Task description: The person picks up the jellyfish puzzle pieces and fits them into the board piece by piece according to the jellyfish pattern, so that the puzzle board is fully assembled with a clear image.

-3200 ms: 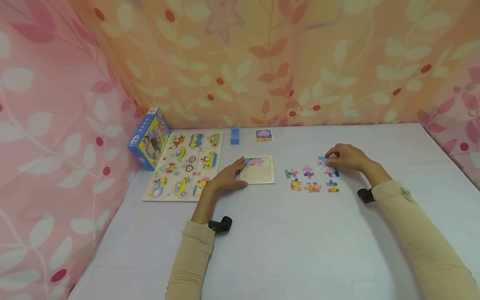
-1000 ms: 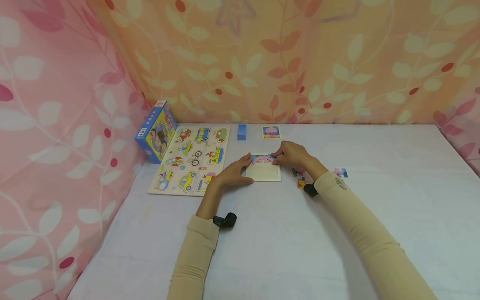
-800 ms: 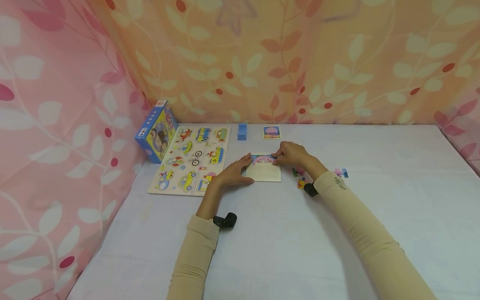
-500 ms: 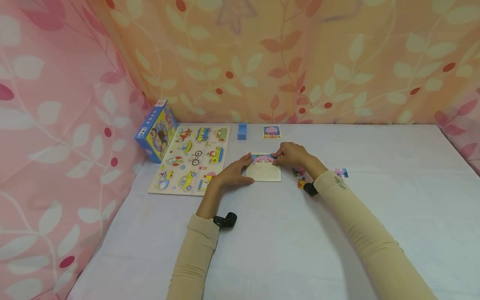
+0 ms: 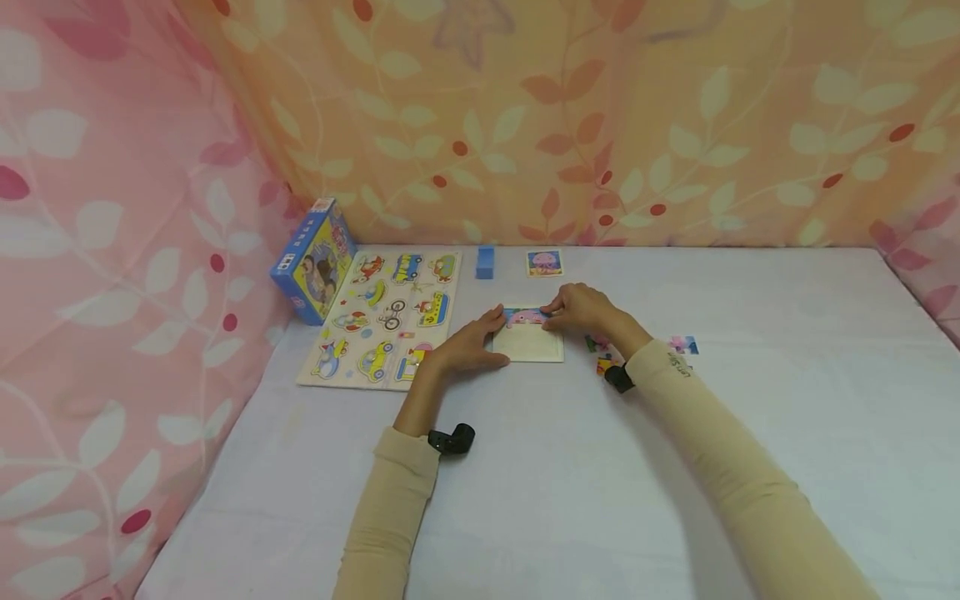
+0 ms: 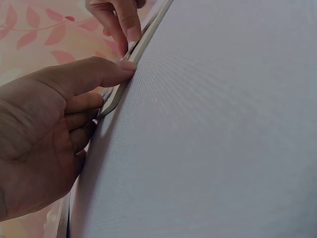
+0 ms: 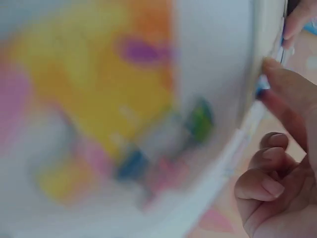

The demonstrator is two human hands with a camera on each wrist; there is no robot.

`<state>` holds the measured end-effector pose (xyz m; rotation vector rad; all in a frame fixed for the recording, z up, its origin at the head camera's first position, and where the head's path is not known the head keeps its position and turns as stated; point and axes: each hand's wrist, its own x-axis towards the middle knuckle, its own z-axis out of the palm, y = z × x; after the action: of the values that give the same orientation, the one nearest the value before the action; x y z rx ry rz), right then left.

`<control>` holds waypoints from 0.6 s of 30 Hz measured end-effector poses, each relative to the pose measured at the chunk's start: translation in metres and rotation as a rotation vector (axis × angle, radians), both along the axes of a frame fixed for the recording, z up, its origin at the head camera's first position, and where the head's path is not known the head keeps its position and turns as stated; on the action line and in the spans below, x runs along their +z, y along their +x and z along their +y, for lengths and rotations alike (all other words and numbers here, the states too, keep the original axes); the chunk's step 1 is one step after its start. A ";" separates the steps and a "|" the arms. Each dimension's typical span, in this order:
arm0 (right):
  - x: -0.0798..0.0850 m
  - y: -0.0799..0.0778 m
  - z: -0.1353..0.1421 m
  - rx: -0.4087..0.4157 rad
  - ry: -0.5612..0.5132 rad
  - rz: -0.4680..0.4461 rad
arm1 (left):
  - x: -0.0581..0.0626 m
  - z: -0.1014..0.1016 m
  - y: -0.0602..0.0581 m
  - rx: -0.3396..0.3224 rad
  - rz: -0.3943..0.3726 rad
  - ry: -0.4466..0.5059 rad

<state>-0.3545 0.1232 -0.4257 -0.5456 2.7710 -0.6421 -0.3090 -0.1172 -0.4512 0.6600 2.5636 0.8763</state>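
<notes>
A shallow square puzzle tray (image 5: 528,345) lies mid-table, its top row filled with pink and blue jigsaw pieces (image 5: 523,317) and its lower part bare. My left hand (image 5: 469,345) holds the tray's left side, thumb at the near corner and fingers at the far one. At the upper right corner, my right hand (image 5: 587,307) pinches a blue-edged puzzle piece (image 7: 261,93) between thumb and index finger, its other fingers curled. Most of that piece is hidden by the fingertips. Loose jigsaw pieces (image 5: 683,344) lie to the right, partly covered by the right forearm.
Left of the tray lies a vehicle peg-puzzle board (image 5: 375,321), with a blue picture box (image 5: 315,262) standing at its far corner. Behind the tray are a blue block (image 5: 485,262) and a small picture card (image 5: 544,263). Patterned curtains (image 5: 675,125) border the white table.
My right hand has carried a piece from the loose group on the right to the tray's upper right corner. Over the last second both hands have stayed nearly still there.
</notes>
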 end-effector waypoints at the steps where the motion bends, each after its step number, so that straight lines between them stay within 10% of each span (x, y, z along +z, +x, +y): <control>1: 0.002 0.001 -0.002 0.005 0.028 0.004 | -0.001 0.000 0.000 -0.001 -0.002 0.003; 18: 0.011 0.005 -0.007 0.011 0.153 0.097 | -0.003 -0.001 -0.002 -0.012 0.008 0.012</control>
<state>-0.3497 0.1159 -0.4146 -0.5718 2.8739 -0.4061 -0.3114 -0.1183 -0.4546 0.6829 2.5602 0.8881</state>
